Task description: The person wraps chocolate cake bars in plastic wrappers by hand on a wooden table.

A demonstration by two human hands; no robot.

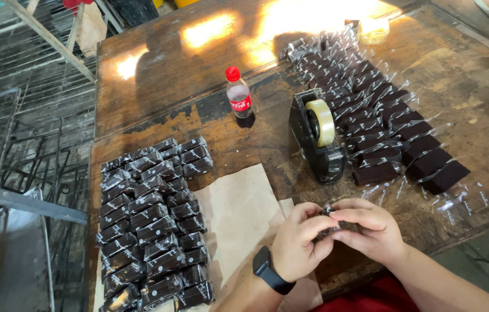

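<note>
While both hands are meeting just above the near edge of the worn, scratched wooden tabletop (158,69), the left hand (297,241) and the right hand (370,230) are closing their fingertips together on 1 small dark brownie piece in a clear plastic wrapper (329,212); most of it is being hidden by the fingers, so how far its wrapper is folded cannot be told. A black smartwatch (268,270) is sitting on the left wrist; a sheet of brown kraft paper (239,214) is lying under and beside that arm.

Judging from the layout, the step in hand appears to be the folding or sealing of this single piece; the next move would seem to call for a strip from the black desktop tape dispenser with its pale roll (317,137), which is standing just beyond the hands, within easy reach.

To the left, a block of tightly wrapped dark pieces (155,222) is lying in neat rows; to the right, rows of dark pieces in loose open clear sleeves (380,112) are stretching away toward the far edge. A small plastic cola bottle with a red cap (238,92) is standing upright between the 2 groups, well apart from the hands.
</note>
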